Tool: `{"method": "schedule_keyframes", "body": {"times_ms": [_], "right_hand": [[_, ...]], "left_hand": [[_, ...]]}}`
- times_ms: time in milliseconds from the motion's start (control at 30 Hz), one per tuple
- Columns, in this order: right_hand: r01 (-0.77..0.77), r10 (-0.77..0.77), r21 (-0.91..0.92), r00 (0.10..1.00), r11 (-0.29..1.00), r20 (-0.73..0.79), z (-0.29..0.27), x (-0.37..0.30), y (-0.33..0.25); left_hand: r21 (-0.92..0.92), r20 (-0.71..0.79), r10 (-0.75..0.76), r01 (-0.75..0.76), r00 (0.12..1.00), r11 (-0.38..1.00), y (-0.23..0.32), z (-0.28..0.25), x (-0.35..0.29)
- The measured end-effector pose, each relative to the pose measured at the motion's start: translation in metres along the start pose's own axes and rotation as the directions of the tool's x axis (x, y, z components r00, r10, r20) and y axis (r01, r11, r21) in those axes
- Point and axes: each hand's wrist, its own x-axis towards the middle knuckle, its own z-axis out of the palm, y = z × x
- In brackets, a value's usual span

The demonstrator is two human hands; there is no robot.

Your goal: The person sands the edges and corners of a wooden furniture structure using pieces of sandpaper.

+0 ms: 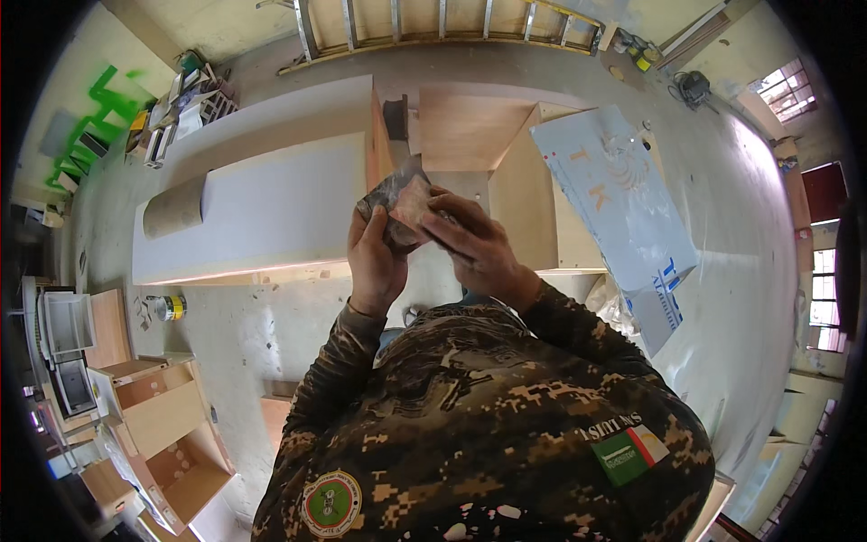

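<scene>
In front of my chest, a crumpled grey and pinkish-brown sheet (397, 200) is held up between both hands. It looks like folded abrasive paper or a small packet; I cannot tell which. My left hand (376, 262) pinches its near left side, thumb uppermost. On its right side, the fingers of my right hand (479, 242) are closed round the edge, partly hiding it. Just beyond the hands lies a long cabinet (271, 194) with a white face. A curved brown sheet (176, 208) rests on its left end.
Right of my hands stands an open wooden box frame (524, 212), with a light-blue cardboard sheet (619, 199) leaning over it. A ladder (442, 23) lies along the far wall. A paint can (169, 308) sits on the floor at left, near wooden drawer units (167, 415).
</scene>
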Motion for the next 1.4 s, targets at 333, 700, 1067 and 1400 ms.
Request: {"method": "schedule_keyframes", "body": {"times_ms": [333,700,1067,1400], "right_hand": [[-0.343,0.356,-0.124,0.928,0.931,0.112,-0.003,-0.033,0.008],[-0.06,0.763,0.98,0.637,0.192,-0.11,-0.01,0.044,0.063],[-0.681,0.531,0.277,0.714,0.678,0.457,-0.046,0.045,0.155],[-0.713,0.529,0.581,0.342,-0.392,0.776,-0.05,0.033,0.233]], "left_hand": [[-0.052,-0.019,0.127,-0.128,0.992,0.99,-0.004,-0.005,-0.002],[0.066,-0.133,0.273,-0.266,0.953,0.962,-0.028,0.03,0.061],[0.613,-0.261,0.494,-0.253,0.829,0.749,-0.045,0.04,0.137],[0.202,-0.468,0.3,-0.23,0.831,0.952,0.003,-0.018,0.145]]}}
